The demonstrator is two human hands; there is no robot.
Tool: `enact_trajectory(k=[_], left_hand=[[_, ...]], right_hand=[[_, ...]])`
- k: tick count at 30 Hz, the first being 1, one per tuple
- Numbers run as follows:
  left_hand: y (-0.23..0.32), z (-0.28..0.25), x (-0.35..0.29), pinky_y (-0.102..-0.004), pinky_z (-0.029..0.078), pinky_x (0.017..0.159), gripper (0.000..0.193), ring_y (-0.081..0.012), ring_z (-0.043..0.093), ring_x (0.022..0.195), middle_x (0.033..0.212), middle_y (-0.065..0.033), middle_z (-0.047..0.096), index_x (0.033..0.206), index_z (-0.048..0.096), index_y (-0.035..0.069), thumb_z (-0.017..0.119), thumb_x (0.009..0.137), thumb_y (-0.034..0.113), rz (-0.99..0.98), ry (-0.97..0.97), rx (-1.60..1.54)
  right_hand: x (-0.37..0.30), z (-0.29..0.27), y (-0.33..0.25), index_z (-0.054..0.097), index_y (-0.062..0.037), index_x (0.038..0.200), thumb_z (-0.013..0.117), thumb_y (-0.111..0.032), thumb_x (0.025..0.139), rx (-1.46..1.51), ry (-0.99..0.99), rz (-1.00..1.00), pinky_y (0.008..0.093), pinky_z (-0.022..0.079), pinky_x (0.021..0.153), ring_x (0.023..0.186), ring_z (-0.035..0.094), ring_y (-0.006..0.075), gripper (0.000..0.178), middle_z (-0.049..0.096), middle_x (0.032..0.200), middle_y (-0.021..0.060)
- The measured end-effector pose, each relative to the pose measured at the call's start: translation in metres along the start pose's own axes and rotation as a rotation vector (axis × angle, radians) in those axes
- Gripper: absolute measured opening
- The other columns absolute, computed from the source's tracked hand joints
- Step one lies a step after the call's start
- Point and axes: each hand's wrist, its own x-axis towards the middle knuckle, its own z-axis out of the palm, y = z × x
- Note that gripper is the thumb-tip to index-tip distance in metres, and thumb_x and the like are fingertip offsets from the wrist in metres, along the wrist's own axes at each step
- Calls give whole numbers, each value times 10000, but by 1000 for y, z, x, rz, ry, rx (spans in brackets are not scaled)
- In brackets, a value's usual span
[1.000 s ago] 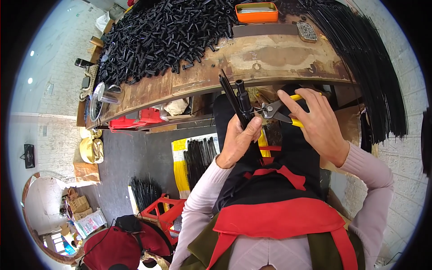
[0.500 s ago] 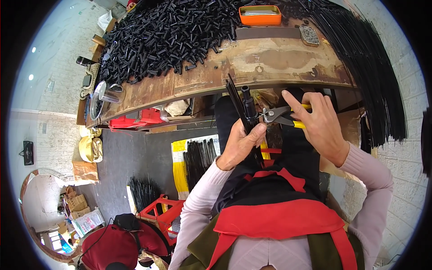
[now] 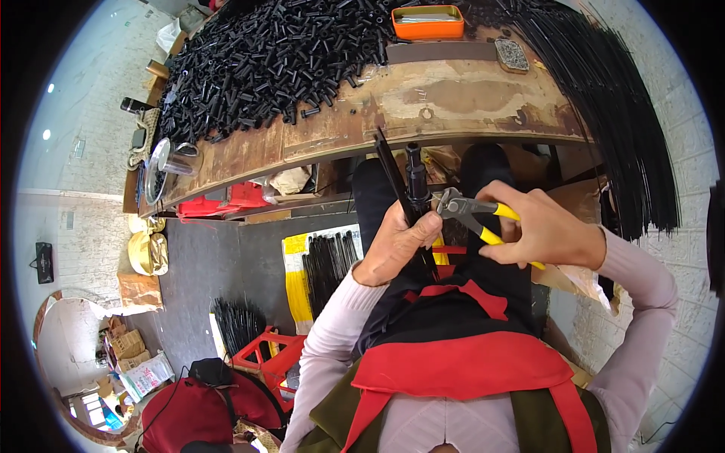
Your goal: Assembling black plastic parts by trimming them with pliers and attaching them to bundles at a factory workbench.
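My left hand (image 3: 399,245) is closed around thin black rods (image 3: 389,162), which slant up past the fingers. Beside them in the same grip stands a black stepped tube piece (image 3: 415,170), narrower at its top. My right hand (image 3: 547,226) grips end-cutting pliers (image 3: 477,215) by their yellow handles, which are spread apart. The metal jaws lie next to the tube piece's lower part, close to my left thumb. Whether they touch it I cannot tell.
Ahead is a worn wooden bench (image 3: 468,94) with a heap of short black tube pieces (image 3: 279,64). An orange tin (image 3: 427,23) and a bundle of long black rods (image 3: 612,98) are on it. More rods (image 3: 328,264) and a red crate (image 3: 264,355) are below left.
The pliers' handles have spread wider, and my right hand has turned lower around them. My left hand keeps its hold on the rods and tube piece.
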Motion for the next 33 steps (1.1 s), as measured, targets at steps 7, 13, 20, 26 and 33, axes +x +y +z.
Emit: enact_trajectory(k=[7, 13, 20, 26, 33], left_hand=[[1, -3, 1, -241, 354, 597, 308, -79, 398, 648, 724, 38, 443, 988, 522, 64, 626, 979, 354, 5, -29, -4], [-1, -3, 2, -243, 357, 612, 311, -82, 393, 657, 732, 30, 429, 1036, 494, 65, 588, 998, 359, 62, -62, -80], [1, -2, 1, -245, 359, 611, 269, -82, 388, 660, 748, 32, 418, 1054, 481, 64, 571, 1012, 314, 39, 0, -50], [-2, 1, 3, -243, 357, 590, 225, -78, 382, 638, 742, 38, 423, 1057, 487, 69, 584, 1011, 267, 47, 62, -24], [-7, 0, 11, -228, 341, 568, 233, -58, 380, 630, 746, 38, 440, 1060, 493, 67, 599, 1004, 266, 45, 67, 10]], right_hand=[[2, 17, 25, 518, -11, 1098, 763, -194, 744, -768, 485, -520, 364, 456, 574, 624, 568, 291, 467, 540, 776, 109], [5, 14, 22, 518, 34, 1161, 762, -183, 724, -893, 541, -568, 355, 471, 651, 743, 547, 266, 546, 502, 893, 114], [8, 13, 22, 494, 48, 1280, 759, -171, 717, -960, 563, -621, 366, 465, 695, 789, 530, 266, 660, 510, 937, 116], [7, 16, 14, 482, 31, 1338, 743, -139, 714, -966, 699, -538, 388, 461, 796, 861, 536, 290, 697, 530, 1027, 137], [7, -1, 28, 469, -2, 1358, 720, -133, 804, -766, 372, -449, 342, 506, 670, 768, 638, 290, 622, 593, 912, 141]])
